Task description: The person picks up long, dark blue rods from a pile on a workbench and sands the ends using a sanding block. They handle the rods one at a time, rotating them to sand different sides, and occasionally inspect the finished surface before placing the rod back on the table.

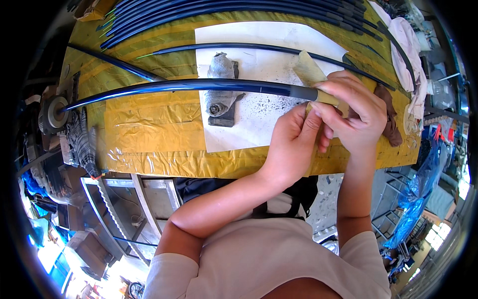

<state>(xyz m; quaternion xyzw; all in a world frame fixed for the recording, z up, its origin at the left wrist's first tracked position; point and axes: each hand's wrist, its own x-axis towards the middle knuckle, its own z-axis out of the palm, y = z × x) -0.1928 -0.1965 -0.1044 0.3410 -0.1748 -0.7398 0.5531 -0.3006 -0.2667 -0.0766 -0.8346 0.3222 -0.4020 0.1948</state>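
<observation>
A glossy dark blue rod [189,85] with a grey section at its right end lies crosswise in front of me. Around that end is wrapped a thin tan strip [327,98]; a loose flap of the same tan colour stands up just behind it. My right hand [356,112] is closed, pinching the wrapped strip between thumb and fingers. Just below the rod's end, my left hand [293,142] is closed too, thumb and fingertips pressed together at the strip's lower edge. The fingers partly hide the rod's tip.
A round grey wheel [54,114] meets the rod's left end. White paper [259,132] with dark specks lies on the yellow-covered table [149,132], bearing a cloth-wrapped dark block [219,94]. Several blue rods [219,12] lie at the back. A striped glove [82,139] hangs left.
</observation>
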